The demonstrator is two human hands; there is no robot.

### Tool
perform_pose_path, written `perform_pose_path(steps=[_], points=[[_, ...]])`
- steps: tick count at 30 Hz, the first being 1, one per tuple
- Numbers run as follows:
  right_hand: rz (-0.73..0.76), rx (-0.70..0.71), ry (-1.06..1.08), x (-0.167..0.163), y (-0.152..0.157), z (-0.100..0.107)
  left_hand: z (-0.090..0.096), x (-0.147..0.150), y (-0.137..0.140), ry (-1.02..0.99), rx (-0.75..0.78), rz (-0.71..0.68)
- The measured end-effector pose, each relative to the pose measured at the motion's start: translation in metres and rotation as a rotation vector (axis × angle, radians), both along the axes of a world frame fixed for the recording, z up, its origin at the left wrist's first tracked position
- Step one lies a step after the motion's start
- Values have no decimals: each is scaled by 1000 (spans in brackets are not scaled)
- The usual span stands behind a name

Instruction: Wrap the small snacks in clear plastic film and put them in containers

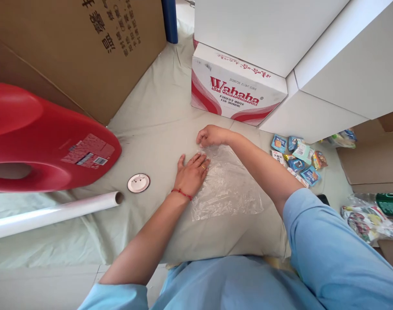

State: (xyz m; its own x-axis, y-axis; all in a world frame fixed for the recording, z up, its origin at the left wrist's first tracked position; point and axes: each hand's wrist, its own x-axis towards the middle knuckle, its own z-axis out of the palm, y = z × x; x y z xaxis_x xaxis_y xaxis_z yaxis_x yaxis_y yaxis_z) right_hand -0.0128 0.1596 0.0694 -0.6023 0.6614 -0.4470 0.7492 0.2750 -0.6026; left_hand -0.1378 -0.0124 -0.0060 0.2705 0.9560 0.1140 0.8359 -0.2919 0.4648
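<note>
I have the film [228, 189] on the cloth [160, 129], in front of the person's torso. It is clear, thin and creased, and it lies flat between the two forearms.

Left hand [192, 174]: I read it as open, palm down, fingers extended, lying over the upper left part of the film. A red bracelet [181, 193] encircles the wrist; one finger carries a ring [203, 166].

Right hand [212, 135]: I observe it just beyond the left fingertips, at the far edge of the film, wrist bent and fingers curled inward. I cannot tell whether the fingers grip that edge. The right forearm passes over the film's right side.

Surroundings: left of the left hand I locate a badge [138, 183], pin side up; farther left, a white roll [54, 217] and a red jug [47, 133]. Beyond the right hand stands a Wahaha box [238, 94]. Snack packs [304, 153] lie in a group beyond the right forearm.
</note>
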Motion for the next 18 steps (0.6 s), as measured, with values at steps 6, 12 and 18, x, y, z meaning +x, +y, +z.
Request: perform_pose_path(steps=[6, 12, 18], points=[[-320, -106, 295, 1, 2, -9, 0, 3, -1, 14, -30, -37], [11, 194, -19, 11, 0, -3, 3, 4, -3, 16, -20, -7], [-323, 797, 8, 40, -39, 12, 8, 3, -4, 37, -36, 76]])
